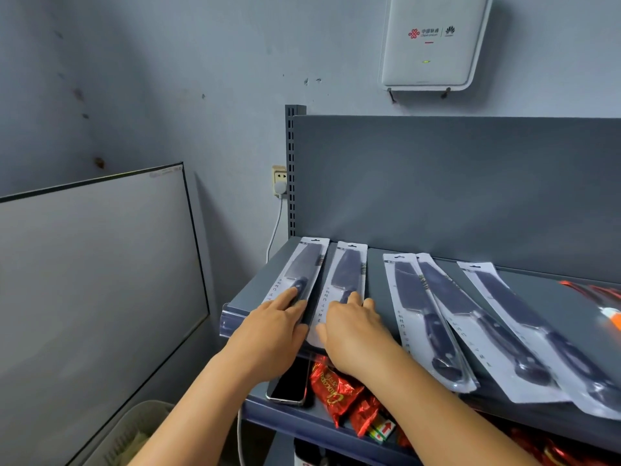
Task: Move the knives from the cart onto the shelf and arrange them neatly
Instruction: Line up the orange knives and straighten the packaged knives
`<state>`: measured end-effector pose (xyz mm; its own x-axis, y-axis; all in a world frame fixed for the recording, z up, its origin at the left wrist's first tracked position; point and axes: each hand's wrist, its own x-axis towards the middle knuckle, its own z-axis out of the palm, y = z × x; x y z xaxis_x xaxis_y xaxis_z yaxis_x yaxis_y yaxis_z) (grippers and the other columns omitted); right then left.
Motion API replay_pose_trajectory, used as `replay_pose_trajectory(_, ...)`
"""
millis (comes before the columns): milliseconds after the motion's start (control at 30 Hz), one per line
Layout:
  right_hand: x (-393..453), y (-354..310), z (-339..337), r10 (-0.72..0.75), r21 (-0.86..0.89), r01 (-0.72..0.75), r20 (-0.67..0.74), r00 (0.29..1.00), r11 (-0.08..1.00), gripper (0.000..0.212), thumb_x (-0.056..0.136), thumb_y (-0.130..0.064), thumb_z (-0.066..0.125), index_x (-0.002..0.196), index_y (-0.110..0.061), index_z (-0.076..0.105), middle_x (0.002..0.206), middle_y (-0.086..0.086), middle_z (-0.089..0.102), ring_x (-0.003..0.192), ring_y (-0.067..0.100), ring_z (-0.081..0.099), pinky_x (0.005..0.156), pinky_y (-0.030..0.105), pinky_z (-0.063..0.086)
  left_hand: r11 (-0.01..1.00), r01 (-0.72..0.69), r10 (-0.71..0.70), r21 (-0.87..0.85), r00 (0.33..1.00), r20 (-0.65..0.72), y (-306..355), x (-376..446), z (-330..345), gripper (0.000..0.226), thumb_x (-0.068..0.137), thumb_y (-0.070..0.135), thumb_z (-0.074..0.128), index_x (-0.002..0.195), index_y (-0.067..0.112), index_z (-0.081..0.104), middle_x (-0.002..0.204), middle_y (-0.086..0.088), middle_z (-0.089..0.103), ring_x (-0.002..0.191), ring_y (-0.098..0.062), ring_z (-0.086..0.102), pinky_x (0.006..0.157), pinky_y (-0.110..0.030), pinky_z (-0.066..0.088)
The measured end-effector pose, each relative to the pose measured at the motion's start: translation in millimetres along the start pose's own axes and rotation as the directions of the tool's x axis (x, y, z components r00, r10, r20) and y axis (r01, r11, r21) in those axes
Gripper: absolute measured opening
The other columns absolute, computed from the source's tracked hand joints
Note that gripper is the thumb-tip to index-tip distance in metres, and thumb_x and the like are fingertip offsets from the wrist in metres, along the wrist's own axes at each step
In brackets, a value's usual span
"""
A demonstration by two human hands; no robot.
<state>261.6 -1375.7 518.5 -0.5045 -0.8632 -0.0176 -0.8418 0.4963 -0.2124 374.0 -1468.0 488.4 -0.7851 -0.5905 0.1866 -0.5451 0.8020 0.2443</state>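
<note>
Packaged knives [349, 280]: five on the top shelf [379, 280], each in a clear blister on a white card.
Hands: two, the left hand [268, 327] on the first knife from the left, the right hand [353, 331] on the second.
Phones [290, 385]: one, on the lower shelf.
Red foil packets [332, 391]: several on the lower shelf; exact count cannot be told.
Wall-mounted white boxes [433, 42]: one.
Wall sockets [279, 179]: one, with one plug.
</note>
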Motion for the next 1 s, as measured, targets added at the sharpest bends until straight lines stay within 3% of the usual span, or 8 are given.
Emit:
replay_pose_trajectory(500, -4, 10, -3, -0.073, -0.038, 0.073, -0.003, 0.997, 0.997, 0.036, 0.095, -0.019, 0.048, 0.128, -0.006, 0.043, 0.141, 0.024, 0.028, 0.127, 0.036, 0.029, 0.098, 0.039, 0.038, 0.999, -0.005, 0.007, -0.041, 0.998, 0.059, -2, 1, -7, 0.047, 0.101, 0.03, 0.034, 0.147, 0.023, 0.033, 0.159, 0.007, 0.01, 0.143, -0.018, 0.02, 0.115, -0.032, 0.022)
replay_pose_trajectory(600, -8, 19, -9, -0.119, 0.023, 0.12, -0.017, 0.993, 0.993, 0.041, 0.098, -0.035, 0.042, 0.132, -0.011, 0.041, 0.14, 0.014, 0.034, 0.128, 0.032, 0.027, 0.099, 0.041, 0.035, 1.0, -0.004, 0.004, 0.011, 1.0, -0.023, 6, -2, -7, 0.049, 0.101, 0.03, 0.033, 0.149, 0.023, 0.027, 0.159, 0.005, 0.011, 0.146, -0.018, 0.007, 0.118, -0.033, 0.013)
replay_pose_trajectory(700, -16, 43, -22, -0.14, 0.111, 0.153, -0.119, 0.983, 0.982, 0.05, 0.097, -0.038, 0.038, 0.144, -0.022, 0.027, 0.147, 0.001, 0.032, 0.134, 0.026, 0.022, 0.104, 0.044, 0.031, 0.994, -0.092, 0.083, -0.06, 0.987, -0.136, 33, -7, -9, 0.052, 0.1, 0.032, 0.038, 0.149, 0.021, 0.025, 0.158, 0.005, 0.015, 0.146, -0.013, 0.006, 0.117, -0.028, 0.009)
replay_pose_trajectory(800, -24, 82, -34, -0.061, 0.122, 0.086, -0.198, 0.978, 0.989, 0.055, 0.096, -0.029, 0.039, 0.147, -0.027, 0.02, 0.151, -0.003, 0.027, 0.136, 0.027, 0.018, 0.108, 0.041, 0.025, 0.973, -0.201, 0.189, -0.115, 0.976, -0.109, 76, -12, -4, 0.06, 0.096, 0.041, 0.043, 0.15, 0.026, 0.022, 0.158, 0.009, 0.015, 0.144, -0.008, 0.01, 0.115, -0.023, 0.01)
replay_pose_trajectory(1000, -40, 157, -43, 0.194, 0.042, -0.191, -0.077, 0.978, 0.981, 0.057, 0.096, -0.028, 0.04, 0.147, -0.027, 0.015, 0.151, 0.001, 0.024, 0.135, 0.031, 0.021, 0.105, 0.043, 0.029, 0.955, -0.289, 0.294, -0.069, 0.953, 0.076, 149, -1, 21, 0.076, 0.088, 0.061, 0.047, 0.15, 0.033, 0.013, 0.159, 0.004, 0.008, 0.146, -0.014, 0.001, 0.119, -0.037, 0.012)
